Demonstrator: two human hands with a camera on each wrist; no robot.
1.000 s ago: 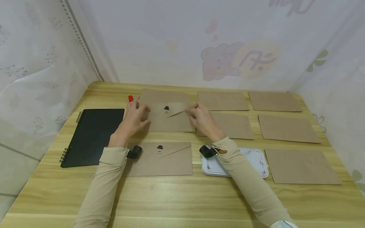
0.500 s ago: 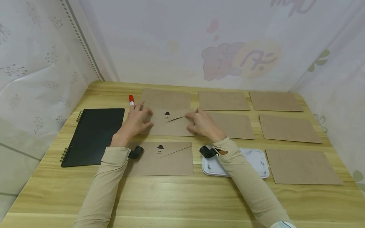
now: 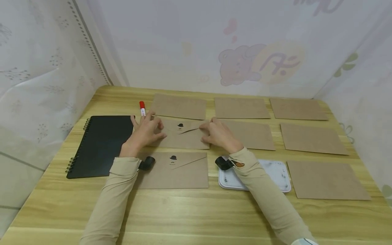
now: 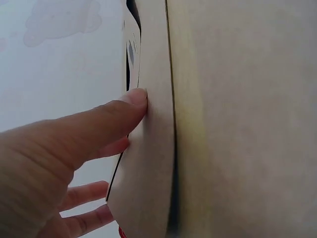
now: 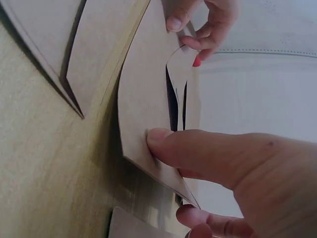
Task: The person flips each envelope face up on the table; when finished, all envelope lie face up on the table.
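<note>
1. The left hand [image 3: 145, 131] pinches the left side of a brown envelope [image 3: 186, 140], its thumb laid on the front face and its fingers at the far edge.
2. The right hand [image 3: 218, 134] grips the right side of the same envelope, thumb on the face and fingers round the far side.
3. That envelope is between the two hands, with a small printed hat on it and a slanting flap slightly parted from the paper; the sheet bows a little. Whether all of its underside clears the wooden table [image 3: 183, 214] is hard to tell.
4. Nearer the person lies a front envelope [image 3: 180, 178] with the same hat; behind the held one lies a plain back envelope [image 3: 180, 106].
5. A black notebook [image 3: 101, 146] lies to the left, and a red-capped marker [image 3: 142, 106] shows just beyond the left hand.
6. A white tray [image 3: 283, 183] sits partly under the right sleeve.
7. Five plain envelopes [image 3: 329, 179] lie on the right.
</note>
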